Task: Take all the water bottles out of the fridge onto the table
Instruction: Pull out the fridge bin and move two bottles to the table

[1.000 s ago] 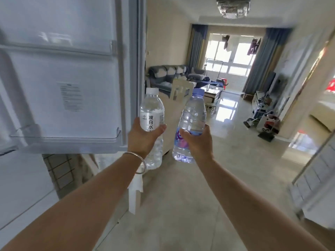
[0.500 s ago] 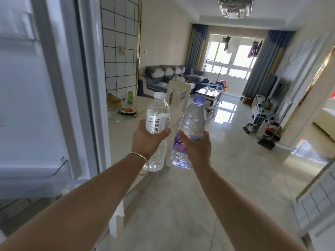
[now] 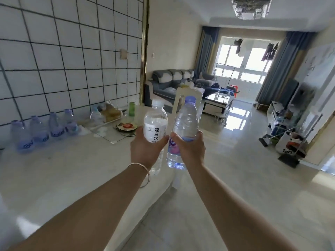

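Your left hand [image 3: 145, 151] grips the white-capped bottle [image 3: 155, 126], your right hand [image 3: 190, 151] grips the purple-capped bottle [image 3: 184, 122], both upright above the worktop [image 3: 72, 169] edge

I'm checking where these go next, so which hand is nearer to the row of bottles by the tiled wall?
Left. The left hand, gripping the white-capped bottle, is on the side toward the row of bottles. The right hand, gripping the purple-capped bottle, is beyond it, farther away.
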The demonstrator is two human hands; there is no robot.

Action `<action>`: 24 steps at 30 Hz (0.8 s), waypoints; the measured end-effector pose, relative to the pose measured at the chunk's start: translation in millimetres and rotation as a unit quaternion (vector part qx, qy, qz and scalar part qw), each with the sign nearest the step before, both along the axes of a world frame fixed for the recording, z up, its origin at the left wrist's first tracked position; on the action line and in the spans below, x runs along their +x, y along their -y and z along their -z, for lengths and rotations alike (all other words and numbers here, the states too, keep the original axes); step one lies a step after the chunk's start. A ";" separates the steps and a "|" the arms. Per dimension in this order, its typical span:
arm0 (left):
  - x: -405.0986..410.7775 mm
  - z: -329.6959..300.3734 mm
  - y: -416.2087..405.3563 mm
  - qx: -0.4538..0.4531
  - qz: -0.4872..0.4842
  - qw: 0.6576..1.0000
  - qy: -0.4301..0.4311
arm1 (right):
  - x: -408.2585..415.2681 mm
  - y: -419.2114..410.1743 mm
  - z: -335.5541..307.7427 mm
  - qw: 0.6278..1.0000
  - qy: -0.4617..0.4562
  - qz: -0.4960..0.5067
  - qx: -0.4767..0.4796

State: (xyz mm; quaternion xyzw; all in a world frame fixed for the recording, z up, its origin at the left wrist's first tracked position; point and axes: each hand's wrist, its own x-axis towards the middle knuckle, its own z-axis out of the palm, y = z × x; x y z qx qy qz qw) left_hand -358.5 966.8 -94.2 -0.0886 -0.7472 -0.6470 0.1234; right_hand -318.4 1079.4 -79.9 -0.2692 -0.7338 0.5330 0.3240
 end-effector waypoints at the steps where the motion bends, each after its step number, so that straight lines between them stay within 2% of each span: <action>1: -17.5 2.1 -6.8 0.002 -0.010 1.000 0.006 | -19.6 -7.8 3.2 1.000 0.002 -0.007 -0.001; 7: -133.7 10.8 -31.7 -0.020 -0.093 0.995 -0.007 | -153.1 -42.2 7.2 0.995 0.011 -0.100 -0.019; 13: -234.0 19.3 -18.5 -0.007 -0.168 0.986 0.018 | -282.9 -41.1 5.8 0.978 0.039 -0.206 0.025; 18: -281.0 42.7 31.2 -0.040 -0.233 0.970 0.057 | -351.7 4.1 26.6 0.949 0.079 -0.304 -0.013; 24: -335.8 79.3 118.7 -0.002 -0.342 0.933 0.113 | -423.1 85.3 65.5 0.893 0.149 -0.424 0.015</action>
